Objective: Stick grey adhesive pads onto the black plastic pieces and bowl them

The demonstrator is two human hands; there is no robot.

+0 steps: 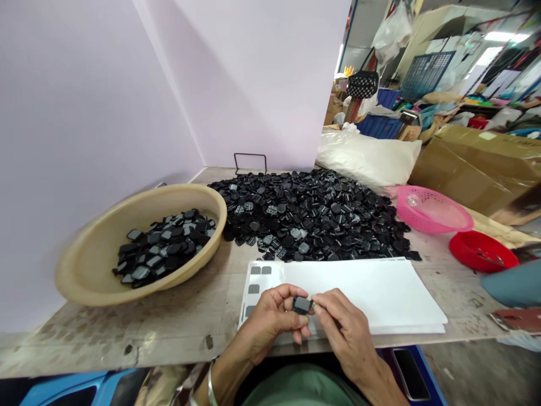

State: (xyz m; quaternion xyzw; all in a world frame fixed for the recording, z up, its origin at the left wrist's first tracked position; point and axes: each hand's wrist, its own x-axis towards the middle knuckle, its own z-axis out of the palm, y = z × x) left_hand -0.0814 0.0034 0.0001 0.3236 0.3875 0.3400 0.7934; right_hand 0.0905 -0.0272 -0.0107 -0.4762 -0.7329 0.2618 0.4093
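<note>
My left hand [281, 313] is closed on a small black plastic piece [301, 305] with a flat grey face turned up. At the right end of that piece, my right hand [344, 318] pinches its edge between thumb and fingers; whether anything else is in that pinch I cannot make out. Both hands are above the front edge of white sheets [359, 293], which carry a few grey rounded stickers [253, 288] at their left side. Behind the sheets lies a large heap of similar black pieces [321, 208].
On the left stands a beige basin [84, 270] with more grey-faced pieces. To the right are a pink basket [435, 211], a red bowl [486, 254] and a cardboard box [482, 169]. A wire stand [250, 154] is behind the heap. Below the table edge lies a phone [411, 373].
</note>
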